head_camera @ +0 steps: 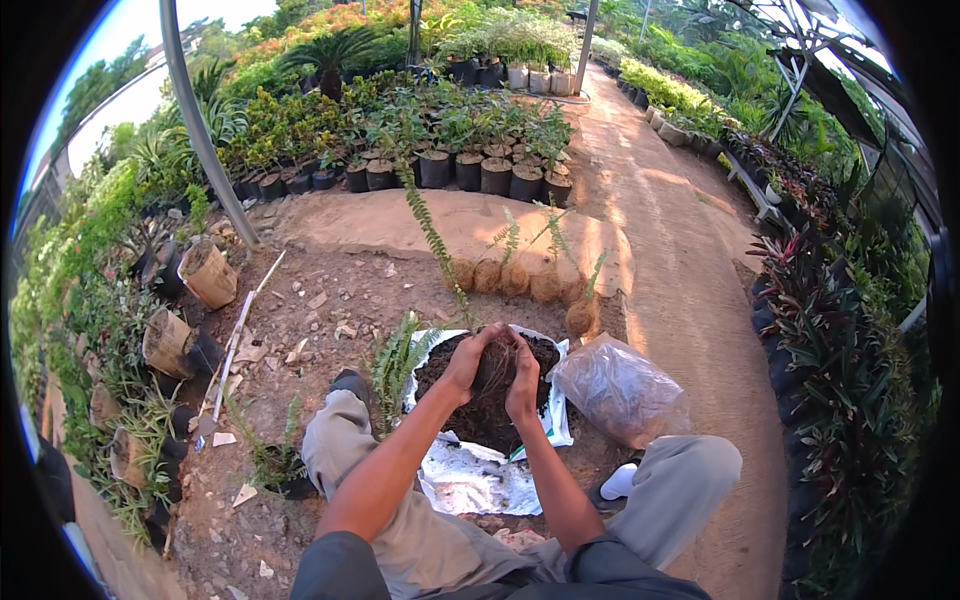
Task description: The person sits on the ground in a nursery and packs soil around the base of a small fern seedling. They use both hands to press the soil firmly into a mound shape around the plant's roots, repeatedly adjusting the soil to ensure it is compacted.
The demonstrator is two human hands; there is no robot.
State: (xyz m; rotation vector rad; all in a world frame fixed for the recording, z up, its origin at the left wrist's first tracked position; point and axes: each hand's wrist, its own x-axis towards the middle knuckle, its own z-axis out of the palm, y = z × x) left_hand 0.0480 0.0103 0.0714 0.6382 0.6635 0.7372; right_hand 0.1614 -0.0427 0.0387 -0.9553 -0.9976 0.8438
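Both my left hand (469, 364) and my right hand (524, 375) are cupped around a dark root ball (495, 373) of soil and roots. From its top a long, narrow fern frond (427, 225) rises away from me, leaning left. The root ball is held over dark potting soil (480, 420), which lies in an opened white plastic sack (469, 480) between my legs. My fingertips nearly meet on the far side of the ball. Another fern (394, 367) lies against the sack's left edge.
A clear plastic bag (622, 390) with brownish contents sits right of the sack. Beyond it stands a row of fibre-wrapped root balls (515, 279) with small ferns. A potted fern (277, 461) is by my left knee. Potted seedlings (465, 169) line the back; a concrete path (660, 247) runs right.
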